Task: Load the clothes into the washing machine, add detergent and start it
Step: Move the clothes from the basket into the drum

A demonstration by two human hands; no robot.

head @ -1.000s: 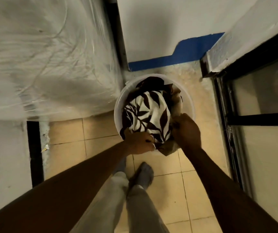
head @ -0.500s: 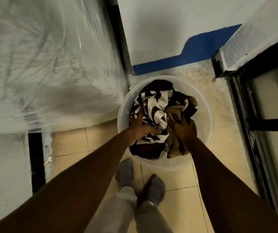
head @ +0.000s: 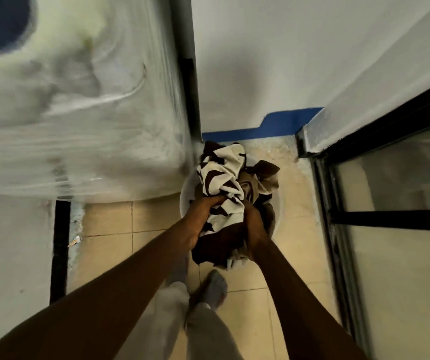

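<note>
Clothes (head: pixel 224 178): bundled heap gathered over white basin (head: pixel 184 201) on tiled floor, beside plastic-wrapped washing machine (head: pixel 78 113).
Left hand (head: pixel 203 214): fingers clenched in patterned fabric.
Right hand (head: pixel 254 219): fingers clenched in bundle.
Risk: dark trailing piece underneath may slip out, being loosely caught.

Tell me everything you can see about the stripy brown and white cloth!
The stripy cloth looks like soft fabric, cream-white with dark brown patches. It is crumpled into a bunch with plain brown clothes, not folded. The left hand and the right hand both grip it from either side, holding the bundle above the white tub on the tiled floor. Its top end pokes up toward the wall, and a dark part hangs below the hands.
</note>
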